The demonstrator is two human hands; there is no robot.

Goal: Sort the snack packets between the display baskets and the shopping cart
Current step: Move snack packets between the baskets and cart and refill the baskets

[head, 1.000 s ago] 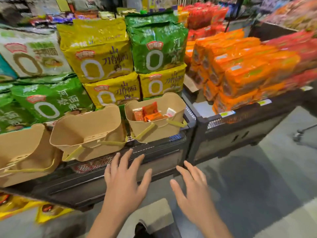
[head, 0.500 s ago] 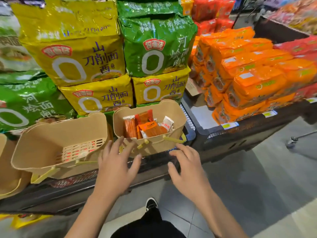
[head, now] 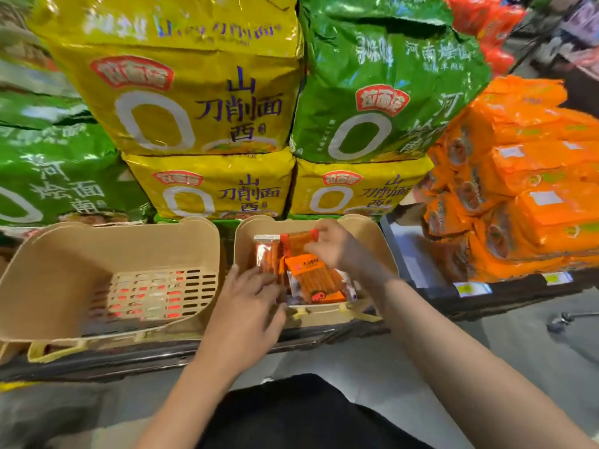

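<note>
Orange snack packets [head: 311, 277] lie in the right beige basket [head: 382, 254]. The right hand [head: 334, 247] pinches the far packet [head: 296, 243]; the left hand [head: 246, 303], fingers straight, touches the near-left packets. Left basket [head: 48, 273] sits just beside; yellow noodle bags [head: 214, 186] behind.

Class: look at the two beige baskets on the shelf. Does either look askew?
Yes. The left basket tips forward, its slotted bottom facing the camera and nothing visible inside. The right basket sits more upright, holding the snack packets.
</note>
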